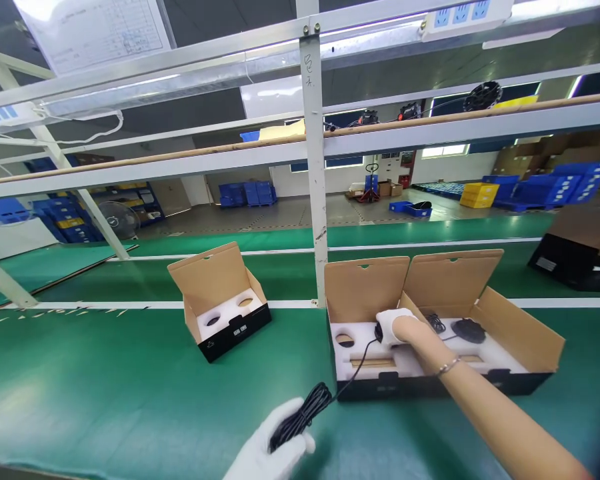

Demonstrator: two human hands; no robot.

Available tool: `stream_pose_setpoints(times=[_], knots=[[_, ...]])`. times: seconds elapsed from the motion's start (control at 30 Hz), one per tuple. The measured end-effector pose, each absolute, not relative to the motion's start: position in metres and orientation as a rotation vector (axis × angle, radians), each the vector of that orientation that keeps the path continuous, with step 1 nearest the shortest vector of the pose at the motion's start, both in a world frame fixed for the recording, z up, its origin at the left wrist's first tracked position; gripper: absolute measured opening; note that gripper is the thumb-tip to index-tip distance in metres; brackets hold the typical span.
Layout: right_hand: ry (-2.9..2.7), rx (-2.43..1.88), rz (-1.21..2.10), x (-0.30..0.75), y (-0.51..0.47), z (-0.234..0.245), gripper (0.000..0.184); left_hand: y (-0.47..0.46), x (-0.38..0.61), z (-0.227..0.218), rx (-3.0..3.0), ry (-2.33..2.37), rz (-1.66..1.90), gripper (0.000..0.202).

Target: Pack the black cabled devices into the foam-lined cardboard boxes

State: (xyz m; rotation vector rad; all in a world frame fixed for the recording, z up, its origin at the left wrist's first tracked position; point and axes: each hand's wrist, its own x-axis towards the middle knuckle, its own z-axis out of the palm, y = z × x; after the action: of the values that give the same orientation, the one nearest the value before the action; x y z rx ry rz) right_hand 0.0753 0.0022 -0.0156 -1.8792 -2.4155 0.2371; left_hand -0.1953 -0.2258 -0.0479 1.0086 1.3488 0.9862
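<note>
My left hand, in a white glove, is closed around a bundled black cable above the green bench. From the bundle the cable runs up to a small black part at my right hand. That gloved hand is closed on this part, mostly hidden by the fingers, over the white foam insert of an open black carton. Its foam has a round hole and a rectangular slot. Beside it another open carton holds a black disc and a coiled black cable.
Farther left on the green bench stands another open carton with two round holes in its foam. A white upright post rises behind the cartons. At the far right sits a dark box.
</note>
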Motion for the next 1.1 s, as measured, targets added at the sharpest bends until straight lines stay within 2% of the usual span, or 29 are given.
stream_pose_setpoints(times=[0.13, 0.23, 0.33, 0.4, 0.47, 0.53, 0.63, 0.73, 0.8, 0.87, 1.0, 1.1], knots=[[-2.433, -1.881, 0.232, 0.092, 0.004, 0.010, 0.014, -0.205, -0.183, 0.005, 1.277, 1.547, 0.881, 0.050], [-2.428, -1.685, 0.160, 0.090, -0.021, 0.051, 0.042, -0.185, -0.169, 0.053, 1.545, 1.579, 0.738, 0.037], [-2.559, -1.150, 0.187, 0.078, -0.064, 0.090, 0.055, -0.160, -0.147, 0.096, 1.781, 1.478, 0.685, 0.022], [-2.576, -1.027, 0.053, 0.070, -0.086, 0.102, 0.043, -0.141, -0.130, 0.114, 1.889, 1.411, 0.724, 0.019], [-2.425, -1.097, 0.013, 0.068, -0.092, 0.100, 0.034, -0.122, -0.116, 0.120, 1.928, 1.427, 0.864, 0.023], [-2.164, -1.207, 0.189, 0.074, -0.085, 0.090, 0.033, -0.105, -0.104, 0.115, 1.938, 1.517, 1.073, 0.030], [-1.864, -1.234, 0.644, 0.091, -0.065, 0.073, 0.036, -0.087, -0.087, 0.093, 1.994, 1.568, 1.251, 0.042], [-1.751, -1.076, 1.108, 0.101, -0.055, 0.064, 0.041, -0.079, -0.071, 0.072, 2.063, 1.444, 1.071, 0.057], [-1.767, -1.004, 1.205, 0.105, -0.053, 0.061, 0.036, -0.075, -0.064, 0.065, 2.121, 1.323, 0.855, 0.055], [-1.842, -1.138, 1.004, 0.109, -0.054, 0.061, 0.033, -0.071, -0.062, 0.065, 2.190, 1.248, 0.653, 0.043], [-2.172, -1.363, 0.274, 0.117, -0.059, 0.066, 0.055, -0.056, -0.068, 0.071, 2.329, 1.272, 0.428, 0.025], [-2.538, -1.357, -0.075, 0.115, -0.064, 0.072, 0.041, -0.047, -0.070, 0.070, 2.385, 1.314, 0.430, 0.021]])
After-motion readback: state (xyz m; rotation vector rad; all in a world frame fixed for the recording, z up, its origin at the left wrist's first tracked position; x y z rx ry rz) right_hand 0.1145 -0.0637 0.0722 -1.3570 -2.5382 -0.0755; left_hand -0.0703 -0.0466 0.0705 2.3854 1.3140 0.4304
